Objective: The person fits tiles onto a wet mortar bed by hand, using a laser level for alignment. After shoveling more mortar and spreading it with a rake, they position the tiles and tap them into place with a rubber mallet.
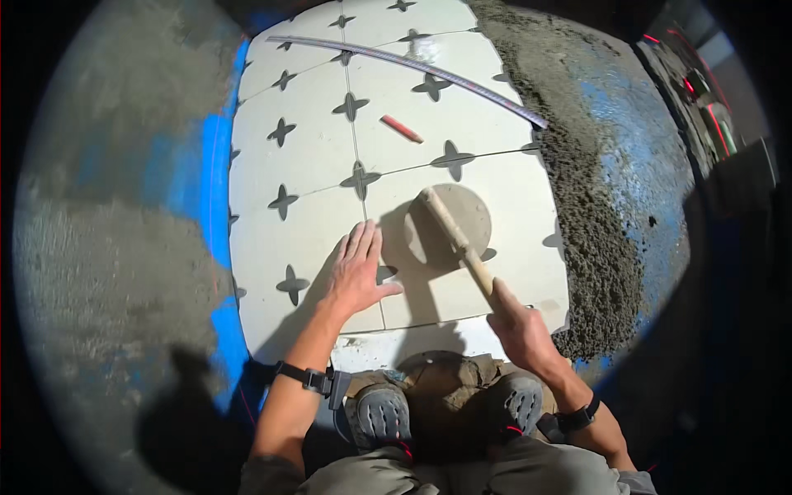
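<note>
Knees (pixel 445 412) at six; left hand (pixel 356 272) spread flat, steadying a tile (pixel 313 239); right hand (pixel 518 326) fisted around the mallet (pixel 454 235), head resting at twelve.

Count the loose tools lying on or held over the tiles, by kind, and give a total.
Mallet, its handle gripped in the right hand: 1
Long metal ruler lying across the far tiles: 1
Red pencil: 1
Total: 3
The left hand holds no tool; it lies flat on a tile.
</note>
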### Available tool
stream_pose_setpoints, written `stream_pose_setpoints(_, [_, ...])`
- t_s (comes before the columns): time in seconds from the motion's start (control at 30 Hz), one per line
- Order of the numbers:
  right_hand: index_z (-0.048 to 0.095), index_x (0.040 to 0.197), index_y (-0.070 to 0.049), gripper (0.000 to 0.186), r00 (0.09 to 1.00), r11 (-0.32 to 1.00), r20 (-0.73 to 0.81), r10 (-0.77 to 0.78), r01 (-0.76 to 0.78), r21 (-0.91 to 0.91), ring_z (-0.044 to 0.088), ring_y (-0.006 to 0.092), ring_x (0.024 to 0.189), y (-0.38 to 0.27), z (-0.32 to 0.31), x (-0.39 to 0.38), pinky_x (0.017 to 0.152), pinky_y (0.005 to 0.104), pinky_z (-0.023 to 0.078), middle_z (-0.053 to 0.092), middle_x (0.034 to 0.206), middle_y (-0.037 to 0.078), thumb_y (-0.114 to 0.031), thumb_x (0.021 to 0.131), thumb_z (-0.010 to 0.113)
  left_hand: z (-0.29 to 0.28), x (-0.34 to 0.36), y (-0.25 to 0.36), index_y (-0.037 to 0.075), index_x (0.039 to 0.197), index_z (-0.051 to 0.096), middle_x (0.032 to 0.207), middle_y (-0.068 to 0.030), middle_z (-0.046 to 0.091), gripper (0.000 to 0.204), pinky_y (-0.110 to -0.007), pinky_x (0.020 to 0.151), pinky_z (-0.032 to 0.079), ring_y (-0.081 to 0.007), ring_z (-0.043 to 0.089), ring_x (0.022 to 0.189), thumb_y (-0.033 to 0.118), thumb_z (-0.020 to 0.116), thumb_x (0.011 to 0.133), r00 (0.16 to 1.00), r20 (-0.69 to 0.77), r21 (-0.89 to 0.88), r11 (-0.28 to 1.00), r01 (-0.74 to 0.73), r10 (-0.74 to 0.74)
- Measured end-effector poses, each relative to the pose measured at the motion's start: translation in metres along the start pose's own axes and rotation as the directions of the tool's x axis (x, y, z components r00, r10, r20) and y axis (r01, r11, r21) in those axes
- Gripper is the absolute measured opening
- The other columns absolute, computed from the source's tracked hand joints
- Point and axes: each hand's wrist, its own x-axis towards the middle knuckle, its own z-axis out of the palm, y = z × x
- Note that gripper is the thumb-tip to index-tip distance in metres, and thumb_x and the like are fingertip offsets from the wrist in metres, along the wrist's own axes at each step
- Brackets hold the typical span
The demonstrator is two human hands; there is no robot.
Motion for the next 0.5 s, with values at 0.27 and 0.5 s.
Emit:
stream_pose_setpoints(0.27, [0.044,0.157,-0.002,0.066,0.981,0.988,0.12,0.151,-0.146,-0.05,0.072,0.0493,0.1,-0.017,0.017,0.03,0.082,0.0463,0.056,0.07,0.106,0.035,-0.007,0.096,0.069,0.01,-0.013,-0.016,-0.012,0.145,0.047,0.166,-0.03,0.029,0.105,-0.056,0.129,0.02,-0.0442,0.02,0.158,0.052,0.088,0.072,0.998,-0.065,-0.078,0.997,-0.007,0.002])
stream_pose_setpoints(0.5, [0.045,0.156,0.0,0.064,0.991,0.995,0.089,0.101,-0.101,-0.009,0.073,0.043,0.108,-0.046,0.031,0.031,0.089,0.0421,0.056,0.068,0.117,0.037,-0.004,0.097,0.067,0.017,-0.023,-0.031,-0.013,0.134,0.055,0.163,-0.0321,0.032,0.097,-0.057,0.129,0.02,-0.0452,0.022,0.157,0.054,0.087,0.073,0.996,0.047,-0.013,0.997,0.082,-0.081])
